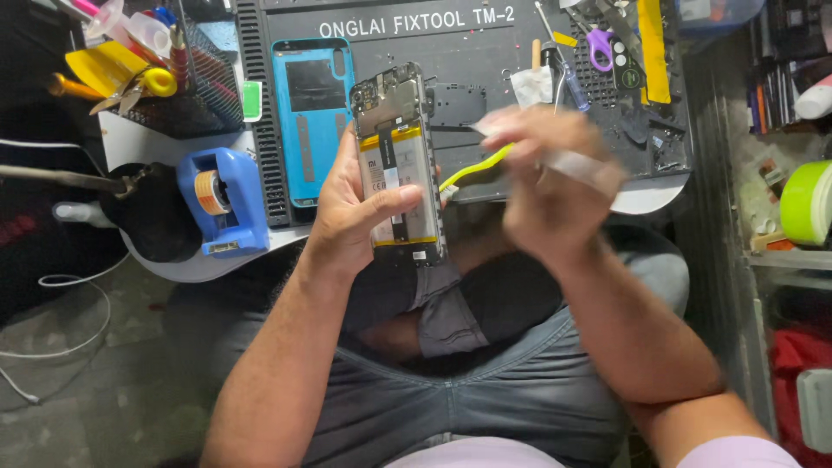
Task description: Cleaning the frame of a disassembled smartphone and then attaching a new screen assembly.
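Two bare hands work over the lap at the edge of a dark grey repair mat [485,61]. Curled fingers of the left hand [351,217] clamp an opened black smartphone with its yellow-edged battery exposed [399,165], held upright. Beside it, the blurred right hand [542,186] has its fingers bunched on a thin yellow plastic pry tool [472,171] and a whitish strip [581,165]. Behind, a black wire basket [204,91] holds yellow-handled tools [117,74].
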